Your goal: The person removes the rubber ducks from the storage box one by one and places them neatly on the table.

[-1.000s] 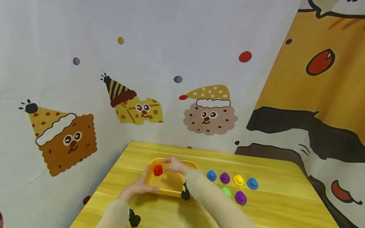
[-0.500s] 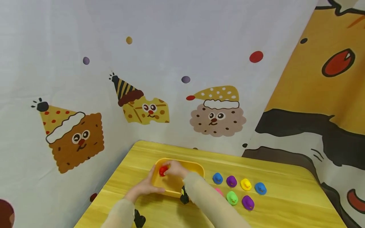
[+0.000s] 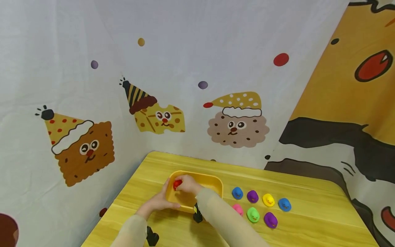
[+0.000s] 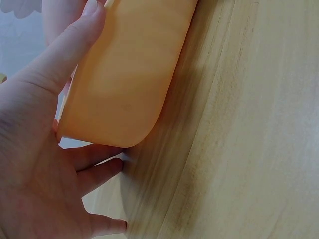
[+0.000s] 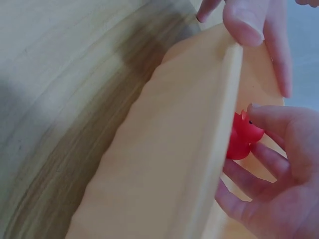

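A red rubber duck (image 5: pixel 244 137) is inside a yellow-orange plastic bin (image 3: pixel 213 181), near its left end. My right hand (image 3: pixel 187 184) reaches over the near wall and holds the duck between thumb and fingers; the right wrist view shows the thumb at its head and fingers beneath. My left hand (image 3: pixel 158 201) grips the bin's near left corner, thumb along the front wall and fingers round the end. In the left wrist view that hand's thumb lies against the bin's front wall (image 4: pixel 129 74), and part of the fingers is hidden behind the bin.
Right of the bin, small rubber ducks stand in two rows on the wooden table (image 3: pixel 311 209): blue (image 3: pixel 237 193), purple, yellow (image 3: pixel 268 200) and blue behind, pink (image 3: pixel 237 209), green (image 3: pixel 253 214) and purple (image 3: pixel 270 220) in front. A printed curtain hangs behind.
My right hand has moved from beside the red duck to holding it. The left hand keeps its place on the bin. The head view has shifted, and the pink duck now shows past my right sleeve.
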Available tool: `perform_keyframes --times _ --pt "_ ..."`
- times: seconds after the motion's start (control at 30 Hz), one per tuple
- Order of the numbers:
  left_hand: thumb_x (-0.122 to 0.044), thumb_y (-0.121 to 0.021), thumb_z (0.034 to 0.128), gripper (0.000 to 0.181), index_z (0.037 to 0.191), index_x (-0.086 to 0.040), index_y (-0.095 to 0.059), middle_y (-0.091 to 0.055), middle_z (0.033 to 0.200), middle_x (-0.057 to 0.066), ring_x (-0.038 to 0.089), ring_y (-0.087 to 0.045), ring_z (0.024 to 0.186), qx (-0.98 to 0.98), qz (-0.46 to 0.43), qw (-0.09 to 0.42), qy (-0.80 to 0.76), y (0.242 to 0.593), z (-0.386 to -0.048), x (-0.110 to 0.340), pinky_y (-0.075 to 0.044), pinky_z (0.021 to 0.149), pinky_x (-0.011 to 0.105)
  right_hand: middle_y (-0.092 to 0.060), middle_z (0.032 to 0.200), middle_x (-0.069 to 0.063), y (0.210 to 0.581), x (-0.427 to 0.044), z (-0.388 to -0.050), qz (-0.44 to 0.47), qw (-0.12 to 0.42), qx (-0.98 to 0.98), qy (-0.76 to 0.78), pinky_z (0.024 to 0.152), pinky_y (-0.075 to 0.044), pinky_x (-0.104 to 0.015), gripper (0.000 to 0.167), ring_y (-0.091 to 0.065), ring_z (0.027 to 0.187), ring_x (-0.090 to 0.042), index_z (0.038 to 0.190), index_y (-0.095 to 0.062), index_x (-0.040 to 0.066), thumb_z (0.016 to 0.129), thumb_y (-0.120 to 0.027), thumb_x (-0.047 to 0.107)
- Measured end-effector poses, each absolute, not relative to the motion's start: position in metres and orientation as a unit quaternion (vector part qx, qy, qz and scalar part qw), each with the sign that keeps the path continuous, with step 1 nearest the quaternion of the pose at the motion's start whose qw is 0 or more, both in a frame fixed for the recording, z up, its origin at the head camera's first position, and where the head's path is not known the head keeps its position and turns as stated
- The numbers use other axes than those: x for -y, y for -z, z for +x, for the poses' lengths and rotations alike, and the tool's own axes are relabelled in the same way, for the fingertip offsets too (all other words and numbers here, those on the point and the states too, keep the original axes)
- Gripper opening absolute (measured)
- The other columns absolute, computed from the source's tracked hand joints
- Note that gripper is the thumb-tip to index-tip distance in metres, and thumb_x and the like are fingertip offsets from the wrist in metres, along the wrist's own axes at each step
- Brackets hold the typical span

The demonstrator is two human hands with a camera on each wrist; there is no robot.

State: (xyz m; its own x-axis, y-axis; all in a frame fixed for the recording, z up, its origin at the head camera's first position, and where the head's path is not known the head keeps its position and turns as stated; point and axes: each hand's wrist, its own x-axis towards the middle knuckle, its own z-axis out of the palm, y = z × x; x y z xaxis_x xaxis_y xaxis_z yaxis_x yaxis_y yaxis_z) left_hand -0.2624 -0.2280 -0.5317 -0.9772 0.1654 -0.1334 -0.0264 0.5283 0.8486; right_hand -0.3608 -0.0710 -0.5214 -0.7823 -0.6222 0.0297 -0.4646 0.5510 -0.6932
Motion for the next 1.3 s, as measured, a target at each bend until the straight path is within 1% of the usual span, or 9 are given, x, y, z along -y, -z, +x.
perform_keyframes --times 0.13,0.3,0.47,0.63,0.9,1.2,1.3 --pt "-0.035 -0.088 0.0696 0.130 0.155 -0.006 0.007 -0.019 0.152 0.035 0.047 -0.039 0.128 -0.868 0.040 0.099 -0.485 0.532 -0.263 0.228 -0.032 0.104 0.060 -0.070 0.103 -0.011 0.523 0.072 -0.360 -0.312 0.094 -0.874 0.361 0.078 -0.047 -0.024 0.036 -0.056 0.083 -0.014 0.110 -0.070 -0.002 0.075 -0.075 0.002" --pt "-0.034 -0.088 0.0702 0.130 0.155 -0.006 0.007 -0.017 0.153 0.034 0.047 -0.037 0.129 -0.866 0.042 0.100 -0.488 0.532 -0.263 0.229 -0.031 0.105 0.060 -0.070 0.099 -0.009 0.527 0.072 -0.359 -0.301 0.088 -0.875 0.369 0.075 -0.047 -0.023 0.033 -0.055 0.081 -0.013 0.105 -0.072 0.000 0.074 -0.078 0.002" --pt "-0.034 -0.087 0.0705 0.129 0.155 -0.005 0.006 -0.019 0.151 0.036 0.046 -0.039 0.128 -0.866 0.043 0.098 -0.488 0.531 -0.263 0.229 -0.032 0.104 0.060 -0.070 0.095 -0.009 0.530 0.072 -0.359 -0.290 0.088 -0.872 0.386 0.069 -0.048 -0.021 0.031 -0.054 0.076 -0.010 0.101 -0.072 0.000 0.071 -0.078 0.001" --pt "-0.035 -0.088 0.0701 0.130 0.154 -0.005 0.006 -0.019 0.151 0.035 0.045 -0.040 0.128 -0.867 0.039 0.099 -0.487 0.531 -0.263 0.229 -0.032 0.104 0.060 -0.070 0.091 -0.007 0.531 0.071 -0.360 -0.287 0.086 -0.869 0.393 0.063 -0.047 -0.020 0.026 -0.052 0.070 -0.008 0.098 -0.072 0.000 0.072 -0.075 -0.001" --pt "-0.037 -0.088 0.0692 0.130 0.155 -0.006 0.005 -0.020 0.151 0.035 0.045 -0.040 0.127 -0.870 0.033 0.100 -0.482 0.531 -0.264 0.229 -0.032 0.104 0.061 -0.070 0.094 -0.003 0.535 0.069 -0.359 -0.276 0.086 -0.876 0.385 0.066 -0.047 -0.021 0.026 -0.052 0.072 -0.009 0.100 -0.073 0.003 0.074 -0.075 0.001" --pt "-0.033 -0.088 0.0695 0.130 0.155 -0.005 0.006 -0.019 0.152 0.035 0.045 -0.041 0.126 -0.862 0.039 0.098 -0.496 0.532 -0.264 0.228 -0.032 0.104 0.060 -0.070 0.098 -0.004 0.540 0.067 -0.358 -0.271 0.077 -0.881 0.379 0.072 -0.048 -0.024 0.029 -0.052 0.077 -0.011 0.103 -0.073 0.003 0.074 -0.076 0.002" --pt "-0.032 -0.088 0.0703 0.129 0.155 -0.005 0.006 -0.017 0.152 0.035 0.045 -0.040 0.126 -0.860 0.039 0.099 -0.499 0.532 -0.264 0.227 -0.031 0.104 0.060 -0.070 0.100 -0.002 0.543 0.067 -0.358 -0.265 0.081 -0.883 0.380 0.073 -0.048 -0.024 0.028 -0.053 0.079 -0.011 0.104 -0.073 0.004 0.076 -0.076 0.003"
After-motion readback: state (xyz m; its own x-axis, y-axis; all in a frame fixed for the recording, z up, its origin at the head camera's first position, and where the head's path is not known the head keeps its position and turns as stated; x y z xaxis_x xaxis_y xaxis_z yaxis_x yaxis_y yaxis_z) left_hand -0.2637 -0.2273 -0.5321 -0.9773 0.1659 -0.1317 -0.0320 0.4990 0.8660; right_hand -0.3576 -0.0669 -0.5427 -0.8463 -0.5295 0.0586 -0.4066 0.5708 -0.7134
